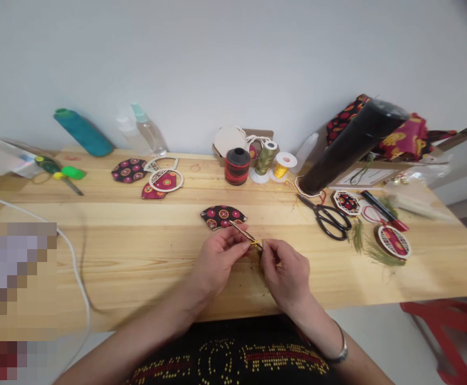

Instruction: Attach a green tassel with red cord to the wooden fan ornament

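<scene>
Close to the table's front edge, both hands meet at a thin brown strip (243, 231) with yellow thread (255, 243) wound at its lower right end. My left hand (220, 258) is closed, pinching the strip between thumb and fingers. At the wound end, the fingers of my right hand (285, 270) are pressed together; what exactly they pinch is too small to tell. Just beyond my left fingers lies a dark fan-shaped patterned cloth piece (222, 215). Black-handled scissors (329, 216) rest on the wooden table to the right of my right hand.
Thread spools (237, 167) stand by the wall, beside a leaning black cylinder (345, 144). Round and octagonal ornaments (394, 241) lie at the right. More cloth pieces (129, 170), a screwdriver (59, 175) and bottles (84, 132) are at the left. A white cable (73, 246) crosses the left side.
</scene>
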A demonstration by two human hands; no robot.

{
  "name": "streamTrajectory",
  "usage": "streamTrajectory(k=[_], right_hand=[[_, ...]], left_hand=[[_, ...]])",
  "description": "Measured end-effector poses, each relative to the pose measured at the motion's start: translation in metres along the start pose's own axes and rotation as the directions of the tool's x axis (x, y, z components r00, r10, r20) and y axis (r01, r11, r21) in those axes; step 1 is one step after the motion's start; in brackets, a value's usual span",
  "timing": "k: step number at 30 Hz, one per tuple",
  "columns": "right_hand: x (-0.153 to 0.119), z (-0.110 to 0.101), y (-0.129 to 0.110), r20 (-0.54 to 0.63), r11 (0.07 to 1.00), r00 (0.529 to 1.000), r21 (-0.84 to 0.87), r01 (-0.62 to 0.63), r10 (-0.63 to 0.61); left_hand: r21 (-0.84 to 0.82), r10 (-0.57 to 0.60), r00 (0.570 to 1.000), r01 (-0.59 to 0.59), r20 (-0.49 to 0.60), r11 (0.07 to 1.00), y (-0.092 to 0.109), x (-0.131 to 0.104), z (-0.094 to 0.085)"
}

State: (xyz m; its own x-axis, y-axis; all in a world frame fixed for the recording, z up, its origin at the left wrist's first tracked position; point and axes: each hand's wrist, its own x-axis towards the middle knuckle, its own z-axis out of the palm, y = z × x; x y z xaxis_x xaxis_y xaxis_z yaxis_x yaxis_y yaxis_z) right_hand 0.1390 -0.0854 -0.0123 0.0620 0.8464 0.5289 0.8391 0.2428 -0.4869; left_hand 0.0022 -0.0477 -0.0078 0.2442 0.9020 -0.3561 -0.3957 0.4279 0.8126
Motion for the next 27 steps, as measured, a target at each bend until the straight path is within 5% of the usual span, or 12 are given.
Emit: streamTrajectory(k=[8, 15, 27], right_hand=[[-0.0006, -0.0006, 0.0000, 0.054, 0.998, 0.997, 0.029, 0.058, -0.060], [-0.0035, 0.0017, -0.0004, 0.069, 0.996, 0.996, 0.061, 0.061, -0.065], [-0.0050, 0.0012, -0.0015, 0.063, 0.992, 0.995, 0.107, 0.070, -0.077]], left_hand=[[-0.092, -0.030, 0.996, 0.037, 0.085, 0.995, 0.0013, -0.0030, -0.0015], [0.092, -0.006, 1.000, 0.007, -0.013, 0.996, 0.0001, -0.0021, 0.0002], [0.111, 0.008, 1.000, -0.007, -0.010, 0.994, 0.0042, -0.0023, 0.0007]])
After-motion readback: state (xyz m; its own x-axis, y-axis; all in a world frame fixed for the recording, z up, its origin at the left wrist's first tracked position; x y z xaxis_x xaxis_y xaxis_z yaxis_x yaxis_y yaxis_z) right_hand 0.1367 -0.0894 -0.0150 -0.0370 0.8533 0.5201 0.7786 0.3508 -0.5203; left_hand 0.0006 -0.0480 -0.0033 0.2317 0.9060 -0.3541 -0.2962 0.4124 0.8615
